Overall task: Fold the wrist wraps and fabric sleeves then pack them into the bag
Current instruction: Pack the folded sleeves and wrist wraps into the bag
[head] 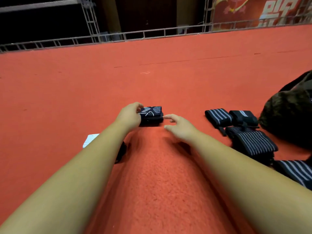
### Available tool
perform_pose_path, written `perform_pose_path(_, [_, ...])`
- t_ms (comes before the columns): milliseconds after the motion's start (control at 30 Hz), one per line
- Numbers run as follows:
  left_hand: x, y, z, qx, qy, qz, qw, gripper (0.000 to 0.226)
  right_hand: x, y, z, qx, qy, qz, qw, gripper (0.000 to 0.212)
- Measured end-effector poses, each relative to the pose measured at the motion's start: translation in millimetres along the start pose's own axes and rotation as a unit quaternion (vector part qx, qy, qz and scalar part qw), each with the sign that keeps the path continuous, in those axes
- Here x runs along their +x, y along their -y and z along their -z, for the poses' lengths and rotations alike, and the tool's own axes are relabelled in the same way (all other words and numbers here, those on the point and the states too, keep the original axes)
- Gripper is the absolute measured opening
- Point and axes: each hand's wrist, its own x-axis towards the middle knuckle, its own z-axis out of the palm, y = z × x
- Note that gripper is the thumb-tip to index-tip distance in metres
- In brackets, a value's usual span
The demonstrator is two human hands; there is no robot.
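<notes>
Nearest the camera, two bare forearms reach forward over a red carpet (152,183). Under the left forearm, behind the left hand, a white sheet of paper (89,140) lies flat. A small dark object (122,151) lies just beside it, mostly hidden by the arm, possibly a strap. Behind the right hand and off to its right, at the picture's edge, lies a black wrist wrap with pale stripes (297,171). A second striped wrap (255,142) is bundled a little farther on, to the right of the right wrist.

The left hand (130,115) has its fingers curled around the left end of a folded dark sleeve (152,115) (white line markings show on its top face) and grips it where it lies on the carpet. The right hand (181,127) is spread with loose fingers and holds nothing. Its fingertips are just beside the sleeve's right edge, not clearly touching it.

To the right of the right hand, about level with the sleeve, two more rolled wraps lie side by side, one striped (218,116) and one mostly black (243,117). Past them, farther right, a dark camouflage bag (290,115) slumps on the carpet, close to the black roll.

Well beyond both hands the carpet ends at a low metal truss railing (152,33). Darkness lies behind the railing, and a red patterned backdrop (253,10) stands at the far right.
</notes>
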Motion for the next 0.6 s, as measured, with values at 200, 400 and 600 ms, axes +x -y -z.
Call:
perform_pose_path(200, [56.5, 6.3, -16.6, 0.082, 0.013, -0.073, 0.994, 0.035, 23.5, -18.0, -33.9, -0.001, -0.022, 0.024, 0.999, 0.065])
perform_pose_path(400, [96.7, 9.8, -28.6, 0.188, 0.129, -0.052, 0.972, 0.055, 35.9, -23.6, -44.6, -0.105, -0.058, 0.031, 0.992, 0.046])
perform_pose_path(600, [108.7, -0.7, -34.3, 0.269, 0.226, -0.035, 0.936, 0.052, 38.8, -29.8, -50.4, -0.104, -0.085, 0.039, 0.99, 0.039])
